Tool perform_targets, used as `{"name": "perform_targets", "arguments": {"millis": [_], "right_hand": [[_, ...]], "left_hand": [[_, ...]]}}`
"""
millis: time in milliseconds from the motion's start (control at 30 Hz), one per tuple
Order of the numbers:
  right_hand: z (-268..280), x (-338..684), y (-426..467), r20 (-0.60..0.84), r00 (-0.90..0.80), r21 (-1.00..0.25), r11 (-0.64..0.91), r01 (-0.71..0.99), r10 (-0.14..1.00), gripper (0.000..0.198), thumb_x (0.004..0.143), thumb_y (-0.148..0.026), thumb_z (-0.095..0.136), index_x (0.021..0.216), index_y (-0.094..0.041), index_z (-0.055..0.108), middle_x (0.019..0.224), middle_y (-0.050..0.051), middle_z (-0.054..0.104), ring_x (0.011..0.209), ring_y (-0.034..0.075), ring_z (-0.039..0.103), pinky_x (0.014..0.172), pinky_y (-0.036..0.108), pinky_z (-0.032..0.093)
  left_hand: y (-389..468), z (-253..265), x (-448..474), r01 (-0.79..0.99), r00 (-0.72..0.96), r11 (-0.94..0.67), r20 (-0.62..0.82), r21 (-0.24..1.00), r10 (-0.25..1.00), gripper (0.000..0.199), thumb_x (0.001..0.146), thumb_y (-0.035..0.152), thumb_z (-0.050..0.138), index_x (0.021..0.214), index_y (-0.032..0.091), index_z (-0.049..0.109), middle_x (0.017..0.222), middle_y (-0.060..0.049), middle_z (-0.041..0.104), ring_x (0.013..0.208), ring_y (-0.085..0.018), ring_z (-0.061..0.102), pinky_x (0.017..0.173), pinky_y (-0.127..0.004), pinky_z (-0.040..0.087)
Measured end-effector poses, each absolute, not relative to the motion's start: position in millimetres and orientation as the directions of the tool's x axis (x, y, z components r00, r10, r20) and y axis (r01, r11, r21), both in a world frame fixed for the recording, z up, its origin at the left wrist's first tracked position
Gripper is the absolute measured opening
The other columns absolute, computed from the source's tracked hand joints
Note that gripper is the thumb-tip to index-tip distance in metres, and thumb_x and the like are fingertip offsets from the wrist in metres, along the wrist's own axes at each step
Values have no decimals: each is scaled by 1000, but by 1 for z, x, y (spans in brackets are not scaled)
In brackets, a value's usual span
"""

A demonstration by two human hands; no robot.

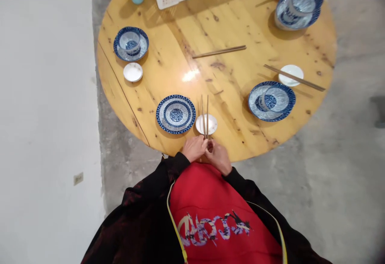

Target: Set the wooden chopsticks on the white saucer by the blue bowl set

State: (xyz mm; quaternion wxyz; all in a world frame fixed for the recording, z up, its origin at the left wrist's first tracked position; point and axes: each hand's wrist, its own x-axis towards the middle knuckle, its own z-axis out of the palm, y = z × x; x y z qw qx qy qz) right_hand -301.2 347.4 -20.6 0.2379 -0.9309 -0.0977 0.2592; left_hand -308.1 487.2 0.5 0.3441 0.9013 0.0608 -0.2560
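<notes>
Round wooden table, left hand and right hand both gripping chopsticks over white dish

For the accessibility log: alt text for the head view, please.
Both hands, left hand and right hand, hold a pair of chopsticks over a small white dish at the near edge of a round wooden table, beside a blue patterned plate.

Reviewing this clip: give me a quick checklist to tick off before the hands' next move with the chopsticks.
1. Both hands on chopsticks: left hand and right hand meet at the near ends: ok.
2. Tips level: ok.
3. Chopsticks over saucer: ok.
4. Chopsticks resting on saucer: cannot tell.
5. Plate beside saucer, apart: ok.
6. Bowl on this plate, as at other settings: not ok.
</notes>
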Motion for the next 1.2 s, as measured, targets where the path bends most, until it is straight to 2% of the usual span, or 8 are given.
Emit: {"name": "perform_targets", "arguments": {"millis": [133,267,500,800,900,1000,1200], "right_hand": [[-20,-302,355,-413,852,-363,-916,169,321,20,94,-32,46,85,-18,57,78,10,67,68,22,62,60,29,32],[-13,-301,359,-435,846,-276,-940,200,308,22,99,-32,47,93,-16,61,90,12,69,73,22,63,59,29,29],[-3,-297,356,-469,839,-232,-955,183,275,27,100,-38,49,92,-17,64,87,11,71,73,22,65,57,30,26],[-4,-292,346,-453,848,-296,-944,147,275,26,99,-33,47,99,-18,68,91,10,74,79,23,67,61,29,34],[-9,-291,340,-413,858,-343,-925,165,306,27,98,-29,44,98,-17,69,92,11,74,80,23,67,63,29,35],[-15,-290,335,-384,862,-400,-901,168,331,30,96,-27,40,90,-18,68,85,10,73,78,22,66,65,29,36],[-25,-288,329,-344,872,-499,-854,145,348,32,93,-30,38,86,-19,67,80,9,71,75,22,65,67,30,37]], "left_hand": [[491,-3,-300,245,863,-800,-499,547,-77,37,103,38,39,103,13,66,97,-17,74,96,-30,70,88,-38,48],[492,-6,-293,216,869,-825,-489,523,-82,38,102,38,40,101,12,68,101,-19,74,100,-30,70,89,-38,48],[488,-4,-286,202,866,-868,-497,453,-58,43,102,38,38,101,11,71,99,-20,74,100,-32,71,85,-38,51],[480,-8,-288,285,850,-824,-526,489,-18,45,101,39,36,94,15,73,100,-16,76,93,-27,71,82,-35,49],[483,-12,-288,347,840,-726,-542,594,-42,42,100,35,38,80,17,71,84,-8,76,82,-21,69,77,-29,47],[485,-18,-289,409,834,-593,-547,693,-64,43,97,30,40,66,18,66,65,-1,70,68,-15,64,68,-24,44],[484,-30,-291,447,854,-478,-519,756,-21,38,92,29,47,61,16,65,58,1,66,59,-12,58,63,-23,40]]}}
